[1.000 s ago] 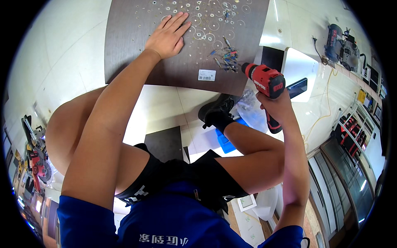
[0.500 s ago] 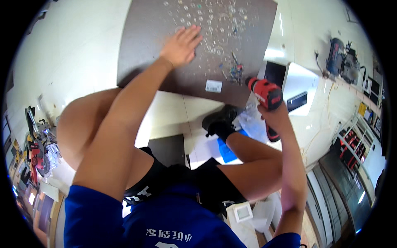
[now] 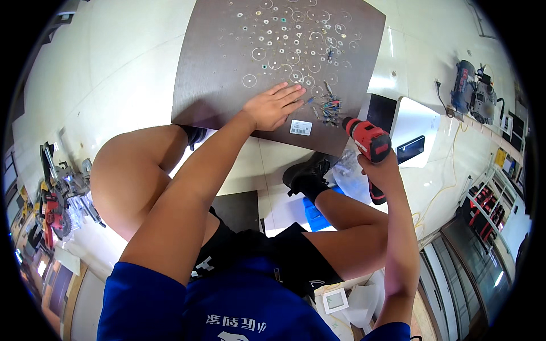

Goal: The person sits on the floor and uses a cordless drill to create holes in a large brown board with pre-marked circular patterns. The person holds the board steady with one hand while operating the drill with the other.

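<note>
My left hand [image 3: 277,106] lies flat on a dark brown board [image 3: 210,74], fingers stretched out and holding nothing. Many small holes and pale drawn circles mark the board's surface. Just right of those fingers is a loose heap of small screws and wall plugs [image 3: 330,109], too small to tell apart. Below the hand a white label [image 3: 301,127] sticks to the board. Wrapped round the grip of a red and black cordless drill [image 3: 368,139], my right hand [image 3: 380,166] keeps it beside the board's right edge, its chuck pointing up and left.
A white laptop-like slab [image 3: 412,122] with a black phone [image 3: 410,149] on it lies right of the drill. Farther right stands a dark motor-like machine [image 3: 473,91]. A circular saw [image 3: 56,210] is at far left. Clear plastic and a blue item [image 3: 319,215] lie by my right foot.
My left hand has slid toward me and to the right across the board, close to the screw heap. The view has shifted a little; the drill stays in my right hand.
</note>
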{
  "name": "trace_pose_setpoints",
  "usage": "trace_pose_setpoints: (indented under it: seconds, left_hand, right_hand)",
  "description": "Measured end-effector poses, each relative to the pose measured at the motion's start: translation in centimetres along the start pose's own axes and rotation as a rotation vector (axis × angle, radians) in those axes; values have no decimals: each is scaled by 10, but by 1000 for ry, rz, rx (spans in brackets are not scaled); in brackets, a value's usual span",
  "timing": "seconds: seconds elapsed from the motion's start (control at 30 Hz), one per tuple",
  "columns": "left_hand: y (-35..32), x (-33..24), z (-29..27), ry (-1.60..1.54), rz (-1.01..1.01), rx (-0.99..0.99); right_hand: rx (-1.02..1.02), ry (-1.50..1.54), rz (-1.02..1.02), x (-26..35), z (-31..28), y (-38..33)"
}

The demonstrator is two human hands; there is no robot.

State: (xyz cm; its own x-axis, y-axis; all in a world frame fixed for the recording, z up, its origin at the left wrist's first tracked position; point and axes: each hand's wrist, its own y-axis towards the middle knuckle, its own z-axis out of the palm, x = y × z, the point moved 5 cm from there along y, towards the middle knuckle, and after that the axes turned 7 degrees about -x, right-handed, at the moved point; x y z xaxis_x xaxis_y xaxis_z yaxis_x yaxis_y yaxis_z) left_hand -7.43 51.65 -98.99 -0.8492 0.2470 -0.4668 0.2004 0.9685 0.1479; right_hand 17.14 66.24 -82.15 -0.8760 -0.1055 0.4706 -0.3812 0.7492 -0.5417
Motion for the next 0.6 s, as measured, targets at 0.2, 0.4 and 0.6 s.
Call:
trace_pose_setpoints:
  seconds: [0.2, 0.4, 0.6]
  left_hand:
    - [-1, 0, -2, 1, 5, -40]
    - [-2, 1, -3, -6, 7, -44]
    - [-2, -1, -4, 12, 2, -33]
  right_hand:
    - [12, -14, 68, 5, 1, -4]
    - [-24, 15, 66, 16, 2, -7]
    - [-34, 54, 48, 14, 3, -11]
